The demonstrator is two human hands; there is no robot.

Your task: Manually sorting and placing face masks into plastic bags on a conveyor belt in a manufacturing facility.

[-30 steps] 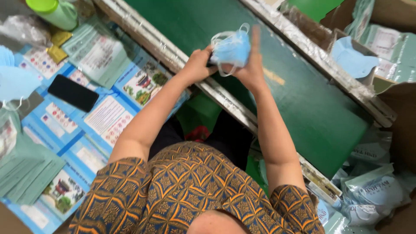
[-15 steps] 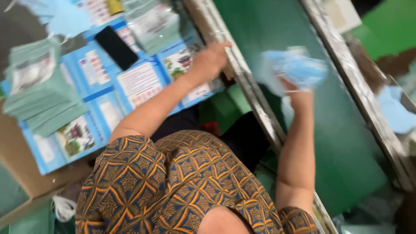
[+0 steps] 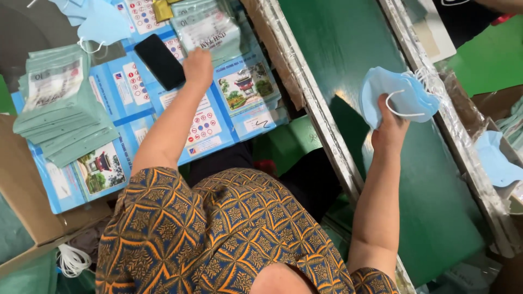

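My right hand [image 3: 389, 126] grips a small stack of light blue face masks [image 3: 397, 97] with white ear loops, held above the green conveyor belt [image 3: 348, 60]. My left hand [image 3: 199, 66] reaches out to the left over a blue printed sheet [image 3: 239, 109] and touches the lower edge of a pile of pale green mask packets [image 3: 210, 28]. Whether its fingers have closed on a packet cannot be made out. A black phone [image 3: 159, 61] lies just left of that hand.
A fanned stack of green packets [image 3: 60, 109] sits at far left beside a cardboard box [image 3: 24, 201]. Loose blue masks lie at top left [image 3: 101, 24] and at right [image 3: 498, 160]. Metal rails [image 3: 321, 120] line the belt. White ear-loop elastic [image 3: 71, 260] lies bottom left.
My left hand left the masks and swung left to the green packets. My right hand kept the blue masks and moved right over the belt. The view turned left.
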